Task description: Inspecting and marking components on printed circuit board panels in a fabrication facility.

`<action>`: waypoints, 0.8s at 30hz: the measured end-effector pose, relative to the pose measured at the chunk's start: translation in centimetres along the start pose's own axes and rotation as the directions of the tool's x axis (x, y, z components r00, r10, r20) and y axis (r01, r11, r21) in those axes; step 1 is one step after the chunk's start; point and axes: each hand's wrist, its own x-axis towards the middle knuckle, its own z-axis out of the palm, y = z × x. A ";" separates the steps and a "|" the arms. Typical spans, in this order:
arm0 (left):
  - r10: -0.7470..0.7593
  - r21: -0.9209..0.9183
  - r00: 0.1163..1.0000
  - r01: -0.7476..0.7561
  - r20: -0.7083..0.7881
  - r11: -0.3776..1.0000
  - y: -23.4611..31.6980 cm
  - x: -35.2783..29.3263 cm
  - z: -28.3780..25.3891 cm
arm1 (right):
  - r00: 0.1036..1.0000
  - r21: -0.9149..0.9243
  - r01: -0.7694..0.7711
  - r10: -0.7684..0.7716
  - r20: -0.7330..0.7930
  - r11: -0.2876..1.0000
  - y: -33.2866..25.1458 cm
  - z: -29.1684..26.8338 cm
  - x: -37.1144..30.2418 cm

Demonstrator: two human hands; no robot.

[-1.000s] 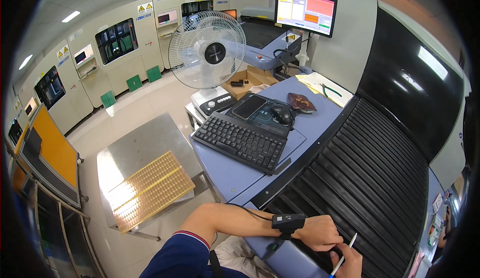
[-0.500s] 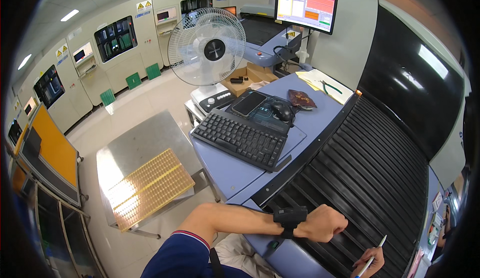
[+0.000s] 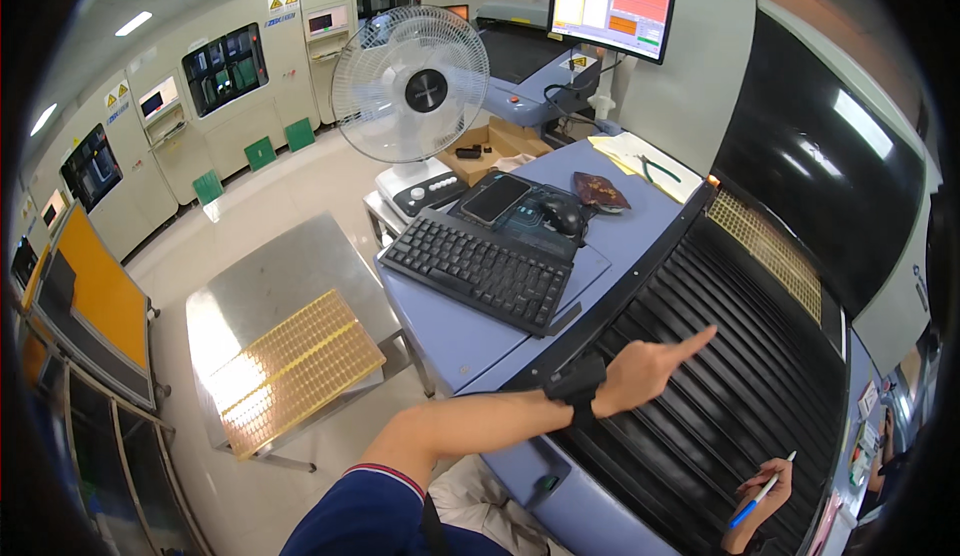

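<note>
My left hand (image 3: 640,374) is over the black ribbed bellows cover (image 3: 700,301) of the machine. Its index finger points out to the right, the other fingers are curled, and it holds nothing. A black device is strapped round that wrist. Low at the right, my right hand (image 3: 768,488) grips a white and blue pen (image 3: 752,502), its tip sticking up past the fingers. Beyond the ribbed cover, a gold grid-patterned panel (image 3: 768,248) shows below the dark glossy hood (image 3: 820,106).
On the blue bench are a keyboard (image 3: 480,268), mouse (image 3: 562,214), phone (image 3: 497,198), brown pouch (image 3: 602,192) and pliers on paper (image 3: 655,168). Behind stand a fan (image 3: 425,91) and a monitor (image 3: 612,8). Another gold panel (image 3: 300,371) lies on the metal table (image 3: 290,256) at left.
The gold panel under the hood has come into view at the ribbed cover's far end. My left hand moved forward and stretched out its index finger. My right hand rose slightly with the pen.
</note>
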 end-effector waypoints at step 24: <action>-0.058 0.063 0.930 0.087 -0.363 0.994 -3.2 2.1 -0.1 | 0.926 -0.334 0.012 0.115 0.359 0.943 5.5 -1.2 2.4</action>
